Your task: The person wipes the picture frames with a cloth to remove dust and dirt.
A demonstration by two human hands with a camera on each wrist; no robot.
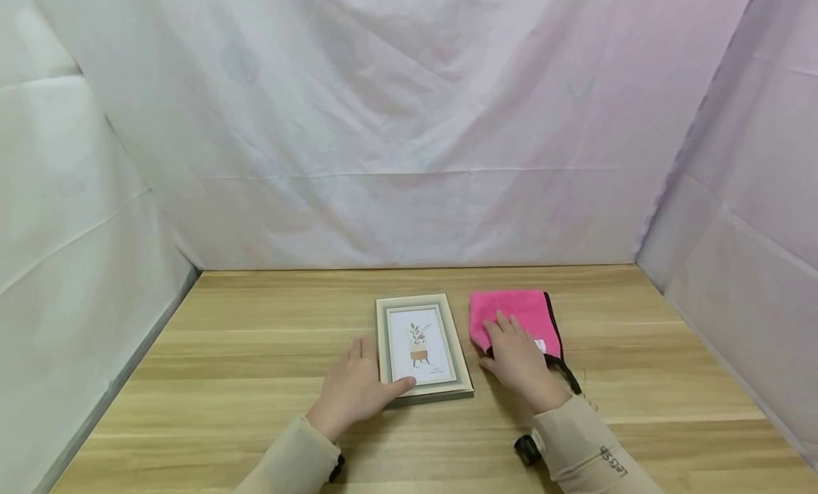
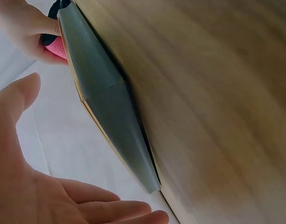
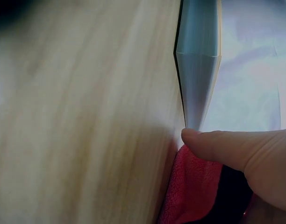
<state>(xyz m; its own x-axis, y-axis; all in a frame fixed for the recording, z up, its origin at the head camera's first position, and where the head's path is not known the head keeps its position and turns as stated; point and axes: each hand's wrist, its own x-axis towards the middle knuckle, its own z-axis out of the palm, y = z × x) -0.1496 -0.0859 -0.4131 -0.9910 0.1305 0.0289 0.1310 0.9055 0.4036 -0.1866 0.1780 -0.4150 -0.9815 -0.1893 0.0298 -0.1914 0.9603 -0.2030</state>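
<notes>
A picture frame (image 1: pixel 459 363) with a cream border lies flat on the table, its picture showing a potted plant. My left hand (image 1: pixel 354 389) is at its lower left side, thumb over the front corner and fingers stretched along the left edge; in the left wrist view the thumb (image 2: pixel 26 88) and fingers spread apart beside the frame's grey-green side (image 2: pixel 105 102). To the right lies a folded pink cloth (image 1: pixel 511 302) with black edging and a white tag. My right hand (image 1: pixel 519 359) rests on it, fingers extended. In the right wrist view the cloth (image 3: pixel 192 182) sits below the thumb.
A black strap (image 1: pixel 565 372) runs from the cloth's lower right corner under the right wrist. The wood-grain table (image 1: pixel 268 352) is bounded by white curtains (image 1: pixel 409 217) at the back and both sides. A small black device (image 1: pixel 527 450) is at the right cuff.
</notes>
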